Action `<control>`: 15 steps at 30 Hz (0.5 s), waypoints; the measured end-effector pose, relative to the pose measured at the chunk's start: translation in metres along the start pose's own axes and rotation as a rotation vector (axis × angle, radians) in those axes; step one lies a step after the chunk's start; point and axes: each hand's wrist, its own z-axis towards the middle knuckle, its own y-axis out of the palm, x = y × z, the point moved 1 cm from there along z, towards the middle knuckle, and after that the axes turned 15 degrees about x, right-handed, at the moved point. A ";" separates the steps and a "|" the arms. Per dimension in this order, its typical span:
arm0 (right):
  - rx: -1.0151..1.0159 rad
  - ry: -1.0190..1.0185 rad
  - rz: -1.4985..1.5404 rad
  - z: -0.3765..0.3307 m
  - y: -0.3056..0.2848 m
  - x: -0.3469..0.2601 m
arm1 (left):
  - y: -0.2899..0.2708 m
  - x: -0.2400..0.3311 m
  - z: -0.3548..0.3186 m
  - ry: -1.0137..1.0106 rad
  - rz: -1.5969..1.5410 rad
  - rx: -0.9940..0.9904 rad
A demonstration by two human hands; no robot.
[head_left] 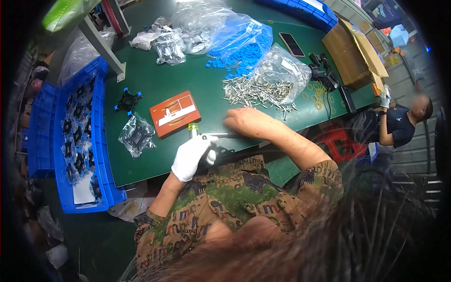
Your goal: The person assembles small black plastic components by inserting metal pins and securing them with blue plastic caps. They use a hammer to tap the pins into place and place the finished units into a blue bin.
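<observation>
My left hand (191, 157), in a white glove, is closed at the table's near edge on a black plastic bracket (224, 152), which the glove partly hides. Just beyond the glove is a small yellow-green piece (193, 127). A dark rod (228, 135) runs from the glove toward my right wrist; I cannot tell whether it is held. Bare and curled, my right hand (249, 123) rests low over the table, fingertips close to a heap of silver screw-like pins (253, 91). Whatever those fingers hold is hidden.
A red-brown box (176, 113) lies left of centre, beside a black bracket with blue tips (128, 101) and a bagged one (137, 135). Blue clips (242, 58), plastic bags, a phone (291, 44) and a carton (347, 54) sit farther back. A blue crate (105, 160) stands left; a co-worker (399, 120) is right.
</observation>
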 end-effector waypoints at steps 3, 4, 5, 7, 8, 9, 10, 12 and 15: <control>0.059 0.045 0.052 -0.001 0.001 0.001 | 0.005 -0.001 -0.001 -0.051 -0.025 -0.039; 0.110 0.070 0.093 -0.003 0.004 0.003 | 0.007 -0.004 0.001 0.019 0.028 -0.034; 0.161 0.094 0.133 -0.005 0.005 0.005 | 0.008 -0.005 0.003 0.088 0.081 -0.029; 0.172 0.112 0.122 -0.006 0.003 0.007 | 0.008 -0.006 0.005 -0.038 -0.016 -0.056; 0.158 0.119 0.111 -0.007 0.000 0.007 | 0.008 -0.008 0.006 -0.039 -0.030 -0.056; 0.147 0.130 0.100 -0.007 -0.003 0.007 | 0.008 -0.010 0.007 -0.040 -0.041 -0.058; 0.126 0.134 0.103 -0.007 -0.006 0.006 | 0.008 -0.010 0.007 -0.062 -0.040 -0.058; 0.086 0.145 0.109 -0.008 -0.009 0.006 | 0.007 -0.010 0.007 -0.106 -0.038 -0.058; 0.087 -0.026 0.071 -0.009 -0.007 0.005 | 0.008 -0.009 0.008 -0.080 -0.010 -0.053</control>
